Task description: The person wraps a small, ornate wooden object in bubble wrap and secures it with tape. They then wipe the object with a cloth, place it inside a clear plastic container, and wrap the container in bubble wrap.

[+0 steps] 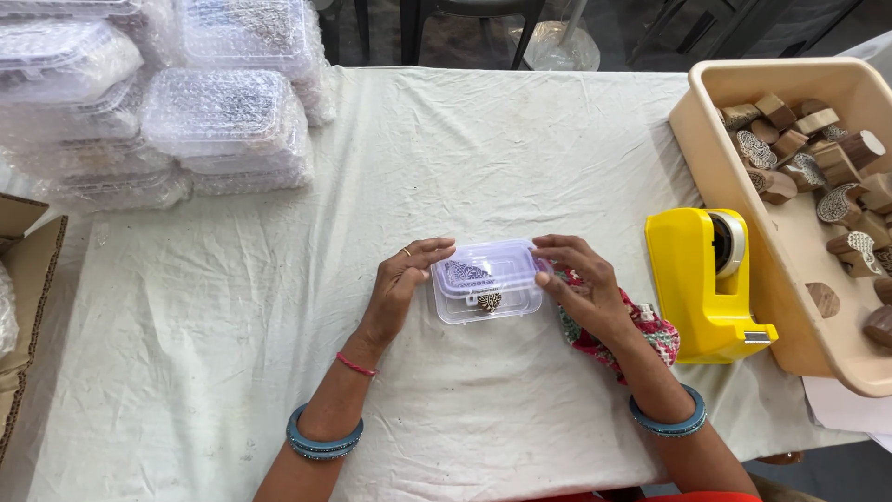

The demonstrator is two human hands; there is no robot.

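Lid-closing step, apparently: left hand [401,284] and right hand [581,284] grasp the box [487,293] by its ends; next needs firm, even pressing on the lid [488,268].

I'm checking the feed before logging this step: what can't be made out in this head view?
- Clear plastic box: whether its lid is snapped shut; left hand and right hand cover both ends.
- Patterned cloth: mostly under the right hand.
- Beige tub of wooden blocks: cut off by the right edge.
- Bubble-wrapped boxes: contents blurred by wrap.
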